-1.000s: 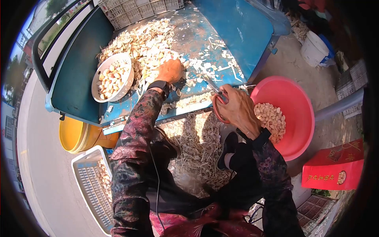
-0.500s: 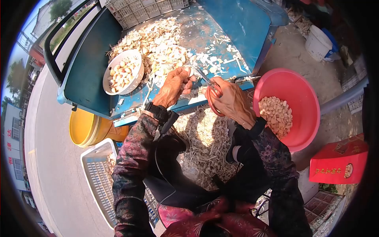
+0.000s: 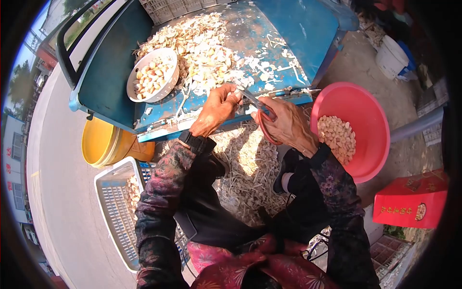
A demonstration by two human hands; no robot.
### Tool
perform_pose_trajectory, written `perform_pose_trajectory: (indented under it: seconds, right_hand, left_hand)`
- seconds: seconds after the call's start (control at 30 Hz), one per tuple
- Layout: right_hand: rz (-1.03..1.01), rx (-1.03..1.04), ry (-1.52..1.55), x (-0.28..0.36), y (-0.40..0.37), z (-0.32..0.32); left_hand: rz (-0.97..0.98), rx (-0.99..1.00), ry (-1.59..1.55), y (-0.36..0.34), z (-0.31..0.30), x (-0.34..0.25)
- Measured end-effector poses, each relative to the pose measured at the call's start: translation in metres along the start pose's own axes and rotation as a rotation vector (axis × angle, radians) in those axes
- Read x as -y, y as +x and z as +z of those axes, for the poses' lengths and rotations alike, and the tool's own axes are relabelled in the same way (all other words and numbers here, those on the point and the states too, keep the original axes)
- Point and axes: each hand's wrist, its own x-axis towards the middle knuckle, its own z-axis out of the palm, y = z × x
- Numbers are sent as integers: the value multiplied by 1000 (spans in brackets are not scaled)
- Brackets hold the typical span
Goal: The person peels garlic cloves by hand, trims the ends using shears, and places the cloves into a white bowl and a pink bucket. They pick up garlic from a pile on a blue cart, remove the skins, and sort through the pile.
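Observation:
My right hand (image 3: 288, 123) is closed round the red handles of a pair of scissors (image 3: 263, 126), whose metal blades point up and left. The blade tips meet the fingertips of my left hand (image 3: 219, 108). Those fingers are pinched on a small pale piece that looks like a garlic clove, mostly hidden by the fingers. Both hands are over the front edge of a blue truck bed (image 3: 250, 31). Beyond my left hand lies a heap of garlic (image 3: 207, 53) with loose skins, and a white bowl (image 3: 172, 79) of cloves stands beside it.
To the right is a pink basin (image 3: 373, 130) with peeled cloves, and near it a red box (image 3: 409, 202). At the left are a yellow bucket (image 3: 96, 144) and a white plastic basket (image 3: 111, 207). Dry stems and skins (image 3: 245, 192) cover the ground between my feet.
My view has shifted slightly, so the truck bed sits a little higher and further right. The scissors' blades have come closer to my left fingertips. Both hands keep their hold.

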Motion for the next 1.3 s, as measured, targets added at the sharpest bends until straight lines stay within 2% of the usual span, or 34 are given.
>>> perform_pose_trajectory:
  seconds: [0.07, 0.13, 0.27, 0.33, 0.4, 0.47, 0.5, 0.53, 0.6, 0.63, 0.67, 0.73, 0.8, 0.83, 0.87, 0.9, 0.93, 0.97, 1.0, 1.07, 1.17, 1.27, 1.3]
  right_hand:
    - [-29, -5, 7, -2, -1, -1]
    - [111, 150, 26, 9, 1, -9]
    - [157, 229, 192, 6, 2, -4]
    - [354, 300, 745, 6, 6, -2]
    - [362, 280, 831, 11, 7, -10]
    - [448, 114, 939, 10, 13, -13]
    - [511, 70, 920, 10, 15, -14]
    - [503, 70, 922, 6, 14, -15]
    - [502, -1, 1016, -4, 12, -12]
    - [590, 24, 886, 1, 15, -16]
    - [587, 33, 890, -1, 15, -14]
    - [402, 81, 249, -5, 13, -14]
    - [406, 71, 224, 2, 11, -14]
    - [378, 66, 140, 7, 11, -16]
    - [352, 62, 56, 10, 12, -16]
    - [345, 51, 78, 13, 11, -16]
    - [345, 55, 78, 14, 11, -14]
    - [321, 40, 92, 15, 10, -12]
    - [295, 24, 105, 16, 10, -11]
    - [272, 22, 75, 16, 10, -10]
    - [257, 22, 53, 13, 8, -10]
    - [235, -12, 59, 7, 7, -8]
    - [215, -41, 59, 6, 5, -7]
  left_hand:
    - [33, 20, 64, -1, 1, 3]
    - [60, 35, 126, -1, -1, 6]
    - [-13, 55, 55, -5, -2, 2]
    - [-45, 34, -4, -10, 4, 0]
    - [-70, 5, -66, -11, 1, -1]
    - [-54, 26, -278, -4, -19, -8]
    - [34, 9, -382, 0, -36, -12]
    - [62, -107, -484, 3, -52, -25]
    - [175, -314, -389, 12, -96, -44]
    - [271, -422, -106, 17, -120, -51]
    - [289, -442, 114, 21, -152, -52]
    - [434, -563, 564, 18, -173, -55]
    - [393, -536, 883, 14, -180, -57]
    - [452, -512, 865, 11, -168, -53]
    - [391, -427, 756, 9, -153, -46]
    - [291, -348, 643, 7, -134, -39]
    - [147, -265, 657, 7, -117, -32]
    - [152, -268, 813, 12, -104, -19]
    - [236, -254, 931, 18, -97, -3]
    - [368, -247, 976, 29, -87, 21]
    - [380, -182, 1062, 35, -84, 32]
    - [355, -232, 1029, 39, -86, 32]
    - [291, -243, 962, 34, -85, 28]
